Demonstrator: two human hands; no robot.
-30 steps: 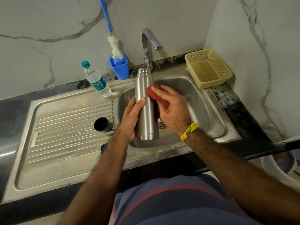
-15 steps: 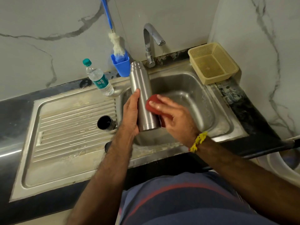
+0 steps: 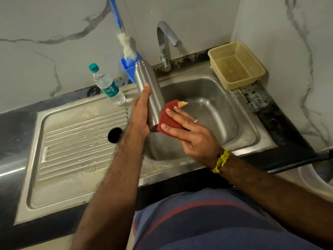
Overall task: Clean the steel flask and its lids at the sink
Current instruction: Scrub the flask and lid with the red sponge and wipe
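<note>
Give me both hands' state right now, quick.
Left hand: grips the steel flask over the sink.
Right hand: presses the red scrub pad against the flask's lower end.

**Flask mid-scrub over the sink**

We've got the steel flask (image 3: 146, 91) tilted above the sink's (image 3: 255, 134) left edge, open neck pointing toward the back wall. One black lid (image 3: 115, 135) sits on the drainboard, just beside the basin's left rim.
</note>
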